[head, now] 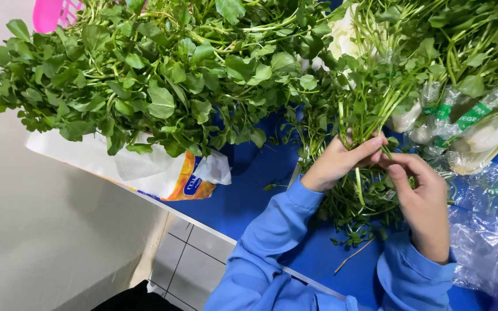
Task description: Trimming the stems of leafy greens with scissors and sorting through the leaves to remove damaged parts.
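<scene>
Two hands in blue sleeves work one bunch of thin-stemmed leafy greens [364, 115] in the middle of the blue tabletop [249, 190]: the left hand [341, 160] is closed round the stems, and the right hand [425, 201] pinches a single stem just beside it. A big loose heap of round-leaved greens [145, 75] hides most of a white-and-orange plastic bag [157, 170] at the tabletop's left edge. Crinkly clear plastic wrap [482, 224] lies at the right, cut off by the frame.
</scene>
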